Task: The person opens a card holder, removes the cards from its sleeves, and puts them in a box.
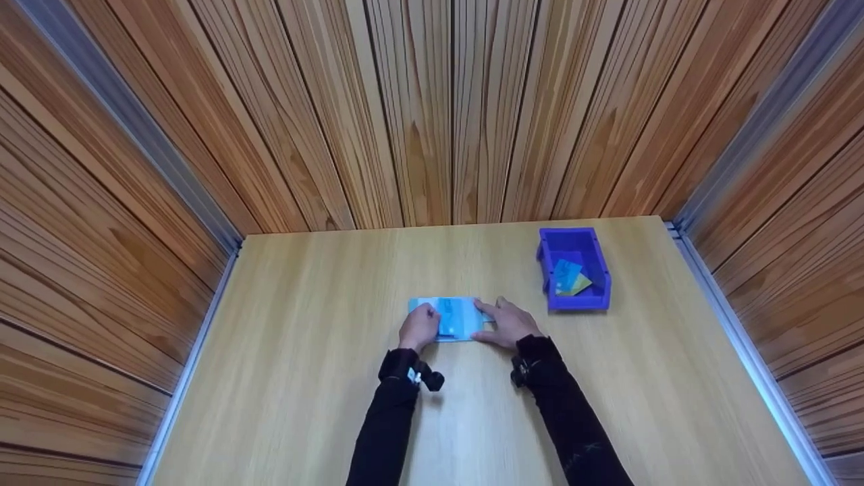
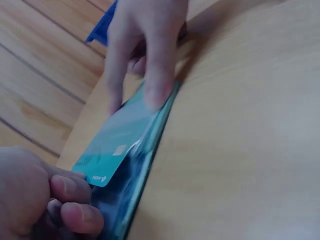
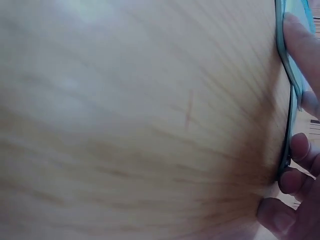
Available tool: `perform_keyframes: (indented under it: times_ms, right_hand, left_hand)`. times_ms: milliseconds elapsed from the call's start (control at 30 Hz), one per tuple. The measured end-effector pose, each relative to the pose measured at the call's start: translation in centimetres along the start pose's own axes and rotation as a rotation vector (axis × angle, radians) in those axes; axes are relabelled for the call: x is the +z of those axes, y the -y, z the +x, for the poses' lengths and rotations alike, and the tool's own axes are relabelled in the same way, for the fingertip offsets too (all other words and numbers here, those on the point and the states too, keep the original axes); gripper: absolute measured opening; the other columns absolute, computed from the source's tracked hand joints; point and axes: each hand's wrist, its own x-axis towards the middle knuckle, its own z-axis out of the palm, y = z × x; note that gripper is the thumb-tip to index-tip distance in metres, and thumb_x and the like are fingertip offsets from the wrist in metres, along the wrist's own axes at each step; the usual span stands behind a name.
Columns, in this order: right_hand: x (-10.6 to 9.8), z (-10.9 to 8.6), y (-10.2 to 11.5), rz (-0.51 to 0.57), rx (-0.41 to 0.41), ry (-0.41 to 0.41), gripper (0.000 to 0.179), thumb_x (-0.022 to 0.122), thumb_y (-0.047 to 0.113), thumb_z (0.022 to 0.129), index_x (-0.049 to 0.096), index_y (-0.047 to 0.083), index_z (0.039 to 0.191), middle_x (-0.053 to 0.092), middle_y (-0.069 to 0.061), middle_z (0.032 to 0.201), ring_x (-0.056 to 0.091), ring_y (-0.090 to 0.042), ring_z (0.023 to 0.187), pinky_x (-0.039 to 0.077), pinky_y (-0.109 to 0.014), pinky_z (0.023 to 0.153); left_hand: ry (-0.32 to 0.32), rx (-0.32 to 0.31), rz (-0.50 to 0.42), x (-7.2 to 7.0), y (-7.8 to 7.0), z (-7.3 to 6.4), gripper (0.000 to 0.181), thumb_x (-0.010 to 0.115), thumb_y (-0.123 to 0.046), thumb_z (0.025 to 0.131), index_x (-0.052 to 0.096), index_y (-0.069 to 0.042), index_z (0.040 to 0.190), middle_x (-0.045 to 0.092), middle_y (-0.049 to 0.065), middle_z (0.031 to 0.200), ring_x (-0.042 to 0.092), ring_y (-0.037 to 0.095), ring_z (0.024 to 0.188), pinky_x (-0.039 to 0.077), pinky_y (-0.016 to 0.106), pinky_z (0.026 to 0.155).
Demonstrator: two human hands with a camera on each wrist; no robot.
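Note:
A light-blue card holder (image 1: 471, 322) with clear plastic pockets lies on the table between the two hands. On it is a blue-green bank card (image 2: 111, 157) with a chip, partly under the clear film. My left hand (image 1: 418, 327), fingers curled, pinches the card at its left end. At the opposite end my right hand (image 1: 507, 324) grips the holder, thumb along the near edge and index finger at the far edge. In the right wrist view the right fingers (image 3: 302, 45) lie along the holder's edge.
A purple bin (image 1: 579, 304) stands to the right, beyond the right hand. Inside it lie a blue card (image 1: 567, 274) and a yellowish card (image 1: 578, 286). Wood-panelled walls (image 1: 432, 135) enclose the table at the back and on both sides.

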Motion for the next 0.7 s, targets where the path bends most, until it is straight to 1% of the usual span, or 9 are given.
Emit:
perform_keyframes:
  times_ms: [67,167,267,333,467,600,700]
  right_hand:
    - [0.1,0.0,-0.2,-0.001,-0.002,-0.002,0.085,0.078,0.061,0.085,0.045,0.03,0.157,0.042,-0.006,0.095,0.035,-0.018,0.075,0.03,-0.033,0.064]
    - [0.1,-0.1,-0.3,-0.004,-0.002,-0.01,0.086,0.078,0.061,0.085,0.045,0.03,0.157,0.04,-0.005,0.095,0.034,-0.018,0.075,0.028,-0.033,0.065]
    - [-0.1,-0.2,-0.2,-0.004,0.005,-0.015,0.085,0.079,0.059,0.085,0.045,0.029,0.157,0.039,-0.005,0.095,0.034,-0.018,0.075,0.027,-0.033,0.065]
    - [-0.2,-0.3,-0.1,-0.005,0.011,-0.019,0.085,0.079,0.058,0.084,0.046,0.028,0.157,0.039,-0.005,0.095,0.034,-0.018,0.075,0.027,-0.033,0.066]
    - [-0.3,-0.4,0.1,-0.004,0.024,-0.011,0.085,0.079,0.057,0.085,0.045,0.028,0.158,0.039,-0.005,0.095,0.034,-0.019,0.076,0.027,-0.034,0.067]
    - [-0.4,-0.4,0.3,-0.004,0.023,-0.004,0.085,0.078,0.058,0.086,0.044,0.028,0.158,0.041,-0.006,0.097,0.036,-0.02,0.078,0.028,-0.034,0.068]
    - [-0.4,-0.4,0.3,-0.007,0.012,0.014,0.086,0.076,0.06,0.087,0.042,0.027,0.159,0.043,-0.008,0.1,0.037,-0.021,0.08,0.03,-0.034,0.068]
  left_hand:
    - [0.001,0.005,-0.006,-1.0,0.5,-0.1,0.017,0.053,-0.021,0.106,0.064,-0.01,0.099,0.06,0.003,0.093,0.057,0.021,0.087,0.043,0.033,0.076]
    - [-0.019,0.032,-0.027,-2.8,1.4,-0.5,0.016,0.054,-0.019,0.105,0.066,-0.009,0.101,0.064,0.004,0.096,0.06,0.022,0.09,0.044,0.034,0.079]
    - [-0.038,0.046,-0.067,-4.3,2.2,-0.8,0.016,0.055,-0.018,0.106,0.066,-0.008,0.102,0.064,0.003,0.091,0.059,0.02,0.086,0.044,0.032,0.075]
    - [-0.038,0.048,-0.109,-4.9,2.7,-0.9,0.015,0.054,-0.017,0.106,0.064,-0.007,0.101,0.061,0.002,0.086,0.058,0.019,0.081,0.043,0.03,0.071]
    - [-0.027,0.047,-0.149,-5.4,3.3,-1.0,0.015,0.053,-0.017,0.107,0.062,-0.009,0.1,0.058,0.0,0.081,0.055,0.017,0.077,0.042,0.028,0.068]
    - [-0.019,0.094,-0.129,-5.2,3.5,-1.2,0.015,0.054,-0.016,0.106,0.063,-0.006,0.1,0.059,0.001,0.082,0.057,0.017,0.079,0.043,0.029,0.071]
    - [-0.021,0.116,-0.125,-5.0,3.5,-1.4,0.015,0.054,-0.014,0.106,0.063,-0.005,0.1,0.059,0.001,0.083,0.057,0.017,0.08,0.043,0.029,0.072]
